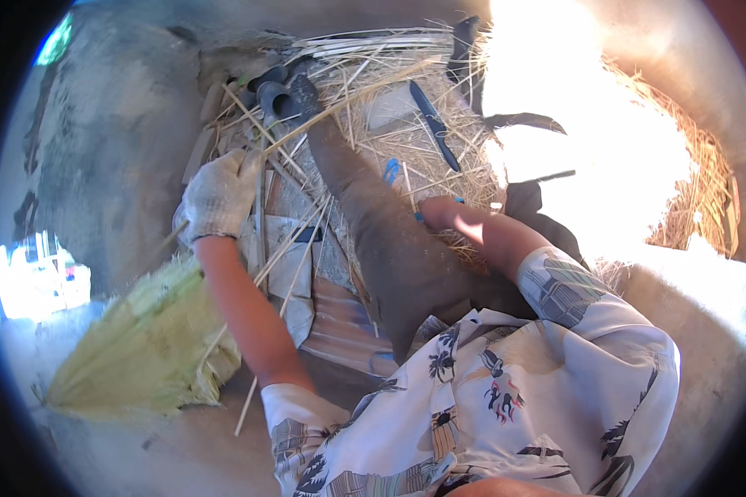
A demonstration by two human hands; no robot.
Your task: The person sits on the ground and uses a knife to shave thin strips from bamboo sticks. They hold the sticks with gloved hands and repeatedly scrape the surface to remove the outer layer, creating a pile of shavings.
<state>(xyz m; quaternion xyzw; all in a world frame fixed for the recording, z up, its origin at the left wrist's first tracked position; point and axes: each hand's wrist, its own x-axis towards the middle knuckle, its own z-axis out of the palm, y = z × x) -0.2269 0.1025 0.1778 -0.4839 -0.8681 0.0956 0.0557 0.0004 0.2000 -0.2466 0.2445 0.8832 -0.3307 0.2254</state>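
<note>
My left hand [222,195], in a white knitted glove, is closed around a long pale bamboo strip [348,98]. The strip slants up and right across my outstretched trousered leg [365,195], and its lower end sticks out behind the glove. My bare right hand [439,213] is low on the far side of that leg, with its fingers curled. Small blue bits show at its edges, but what it grips I cannot make out. Beyond it a black knife [435,124] lies on the litter of shavings. A blue loop [391,171] lies between knife and leg.
Thin strips and shavings [389,50] cover the ground ahead. A dark grey pipe-like piece [278,101] lies by my foot. At the left is a yellow-green sack [141,348] against the wall [108,157]. A straw heap [704,174] stands at the right beside glaring sunlight.
</note>
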